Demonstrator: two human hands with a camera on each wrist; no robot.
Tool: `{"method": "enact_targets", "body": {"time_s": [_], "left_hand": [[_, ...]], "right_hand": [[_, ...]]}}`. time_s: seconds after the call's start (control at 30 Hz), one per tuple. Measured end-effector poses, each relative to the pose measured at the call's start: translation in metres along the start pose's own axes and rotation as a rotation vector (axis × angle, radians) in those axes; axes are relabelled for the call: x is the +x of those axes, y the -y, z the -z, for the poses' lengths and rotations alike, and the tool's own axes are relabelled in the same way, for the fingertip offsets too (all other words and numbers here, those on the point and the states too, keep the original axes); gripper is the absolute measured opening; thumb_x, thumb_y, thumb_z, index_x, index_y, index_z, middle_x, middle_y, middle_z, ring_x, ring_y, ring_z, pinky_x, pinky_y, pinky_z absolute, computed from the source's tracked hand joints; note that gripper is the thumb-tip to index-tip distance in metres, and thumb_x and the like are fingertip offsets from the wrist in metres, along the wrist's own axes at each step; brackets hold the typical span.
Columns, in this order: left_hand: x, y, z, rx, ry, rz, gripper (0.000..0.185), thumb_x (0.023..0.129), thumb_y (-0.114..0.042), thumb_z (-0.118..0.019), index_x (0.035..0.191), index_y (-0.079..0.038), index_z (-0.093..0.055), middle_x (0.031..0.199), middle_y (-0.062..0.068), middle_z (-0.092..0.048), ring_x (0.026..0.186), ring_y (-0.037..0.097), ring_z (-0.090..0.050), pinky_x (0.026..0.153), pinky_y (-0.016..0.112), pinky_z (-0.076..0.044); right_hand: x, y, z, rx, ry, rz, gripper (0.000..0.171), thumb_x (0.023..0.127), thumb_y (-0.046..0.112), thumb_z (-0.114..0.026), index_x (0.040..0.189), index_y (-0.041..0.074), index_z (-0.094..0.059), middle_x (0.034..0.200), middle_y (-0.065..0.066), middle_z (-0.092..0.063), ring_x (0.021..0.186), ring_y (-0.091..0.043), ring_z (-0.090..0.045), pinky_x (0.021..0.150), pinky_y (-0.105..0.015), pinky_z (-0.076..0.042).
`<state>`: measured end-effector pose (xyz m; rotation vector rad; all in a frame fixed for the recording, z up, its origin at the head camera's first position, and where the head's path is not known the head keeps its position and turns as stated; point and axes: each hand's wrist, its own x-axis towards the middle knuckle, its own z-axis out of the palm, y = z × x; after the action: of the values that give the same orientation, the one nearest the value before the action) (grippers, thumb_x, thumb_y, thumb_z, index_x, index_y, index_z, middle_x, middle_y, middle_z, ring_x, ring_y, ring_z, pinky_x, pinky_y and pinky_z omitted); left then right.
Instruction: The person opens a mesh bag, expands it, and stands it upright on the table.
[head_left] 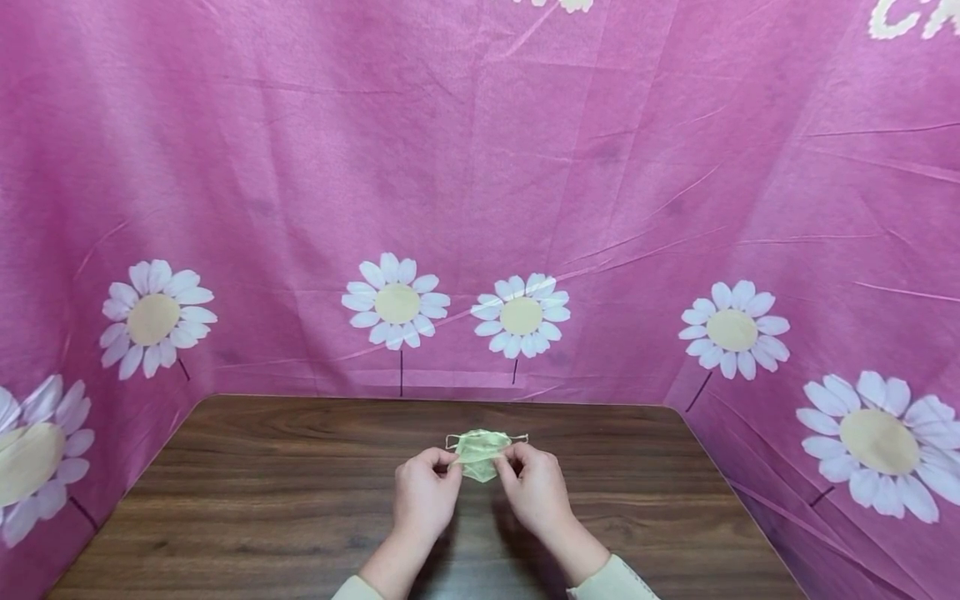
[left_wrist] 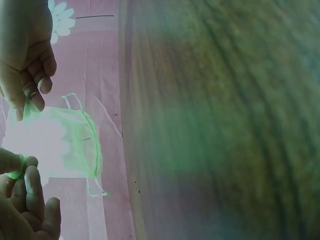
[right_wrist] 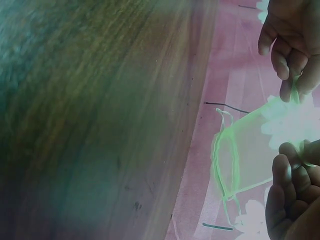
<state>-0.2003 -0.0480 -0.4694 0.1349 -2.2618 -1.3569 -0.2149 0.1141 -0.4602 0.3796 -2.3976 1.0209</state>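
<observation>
A small, sheer, pale green drawstring pouch (head_left: 480, 454) is held just above the dark wooden table (head_left: 262, 500), near its far edge. My left hand (head_left: 447, 468) pinches the pouch's left side and my right hand (head_left: 508, 463) pinches its right side, thumbs and forefingers curled onto the fabric. In the left wrist view the pouch (left_wrist: 65, 145) hangs between my left hand (left_wrist: 20, 167) below and my right hand (left_wrist: 27, 102) above, its strings dangling. In the right wrist view the pouch (right_wrist: 250, 155) sits between my right hand (right_wrist: 295, 155) and my left hand (right_wrist: 295, 92).
A pink cloth with white daisies (head_left: 480, 208) hangs as a backdrop behind and on both sides of the table. Wood surface (left_wrist: 225, 125) stretches to the left and right of my hands. Pale sleeves (head_left: 611, 579) show at the bottom edge.
</observation>
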Motion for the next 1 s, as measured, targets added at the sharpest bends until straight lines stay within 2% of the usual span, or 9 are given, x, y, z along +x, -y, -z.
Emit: {"method": "enact_targets", "body": {"time_s": [0.17, 0.37, 0.63, 0.77, 0.87, 1.0], "left_hand": [[0.0004, -0.0004, 0.0009, -0.022, -0.032, -0.007, 0.014, 0.069, -0.010, -0.077, 0.070, -0.023, -0.072, 0.059, -0.015, -0.062, 0.053, 0.000, -0.054, 0.051, 0.021, -0.044], [0.0003, -0.0018, 0.0026, -0.036, -0.067, -0.034, 0.017, 0.066, -0.008, -0.077, 0.066, -0.024, -0.070, 0.056, -0.016, -0.059, 0.051, 0.000, -0.052, 0.050, 0.021, -0.043], [-0.0008, -0.0031, 0.0021, -0.052, -0.071, -0.072, 0.016, 0.066, -0.008, -0.075, 0.066, -0.020, -0.065, 0.056, -0.016, -0.055, 0.050, 0.001, -0.049, 0.048, 0.021, -0.041], [-0.0015, -0.0043, 0.0003, -0.066, -0.038, -0.052, 0.012, 0.069, -0.010, -0.075, 0.078, -0.017, -0.071, 0.059, -0.016, -0.057, 0.050, -0.001, -0.049, 0.049, 0.020, -0.042], [-0.0021, -0.0059, -0.0008, -0.074, -0.006, -0.021, 0.017, 0.073, -0.010, -0.073, 0.088, -0.017, -0.075, 0.060, -0.017, -0.059, 0.048, -0.001, -0.049, 0.047, 0.020, -0.042], [-0.0025, -0.0072, -0.0014, -0.085, 0.003, 0.000, 0.021, 0.074, -0.006, -0.070, 0.090, -0.018, -0.076, 0.059, -0.016, -0.059, 0.047, 0.000, -0.048, 0.045, 0.022, -0.040]], "right_hand": [[0.0001, 0.0014, 0.0004, -0.014, -0.023, -0.012, 0.025, 0.075, 0.014, -0.079, 0.065, 0.024, -0.058, 0.055, 0.019, -0.048, 0.046, 0.002, -0.039, 0.045, -0.018, -0.034], [-0.0001, 0.0006, -0.0014, 0.004, -0.075, 0.020, 0.029, 0.071, 0.007, -0.078, 0.063, 0.024, -0.055, 0.052, 0.021, -0.045, 0.046, 0.004, -0.040, 0.044, -0.014, -0.034], [0.0003, -0.0015, -0.0047, 0.030, -0.152, 0.079, 0.025, 0.066, -0.003, -0.071, 0.073, 0.017, -0.058, 0.057, 0.016, -0.049, 0.049, 0.003, -0.043, 0.045, -0.013, -0.036], [0.0004, -0.0025, -0.0062, -0.085, -0.204, 0.144, 0.021, 0.065, 0.000, -0.072, 0.082, 0.013, -0.067, 0.060, 0.014, -0.055, 0.050, 0.002, -0.047, 0.047, -0.016, -0.040], [0.0000, -0.0025, -0.0061, -0.181, -0.252, 0.202, 0.022, 0.065, 0.003, -0.073, 0.084, 0.013, -0.070, 0.063, 0.012, -0.059, 0.051, 0.000, -0.050, 0.047, -0.022, -0.042], [0.0000, -0.0009, -0.0055, -0.209, -0.279, 0.237, 0.020, 0.066, 0.005, -0.073, 0.082, 0.015, -0.068, 0.065, 0.010, -0.062, 0.052, -0.001, -0.053, 0.046, -0.024, -0.043]]}}
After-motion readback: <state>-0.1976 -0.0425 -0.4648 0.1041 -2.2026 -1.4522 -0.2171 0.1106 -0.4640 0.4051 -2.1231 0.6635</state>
